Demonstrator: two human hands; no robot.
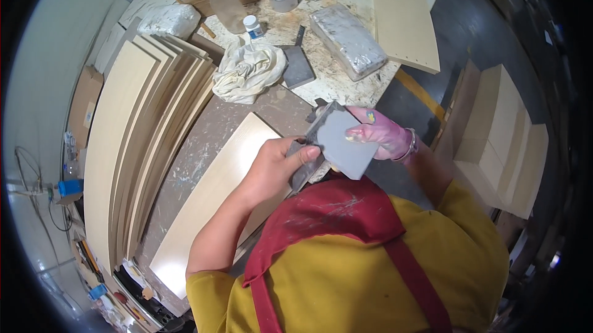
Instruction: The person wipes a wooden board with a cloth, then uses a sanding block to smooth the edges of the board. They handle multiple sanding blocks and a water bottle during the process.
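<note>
A square sheet of grey sandpaper (pixel 347 140) is between my two hands, in front of my red apron (pixel 333 209). Its broad face is light grey, and darker grey flaps show along its left side. My bare left hand (pixel 275 166) pinches a dark flap between thumb and fingers. On the other side my right hand (pixel 384 134), in a pink glove, grips the sheet with the thumb on its face; the other fingers are mostly hidden behind it. Something whitish shows under the sheet's lower edge, too covered to name. Below my left forearm lies a pale curved wooden panel (pixel 216 191).
Curved panels (pixel 133 148) stand stacked on the left. Beyond my hands are a cream cloth (pixel 247 70), a dark grey sheet (pixel 299 66), a plastic-wrapped block (pixel 349 40), a small white bottle (pixel 252 26) and a tape roll (pixel 283 1). More boards (pixel 500 141) stand right.
</note>
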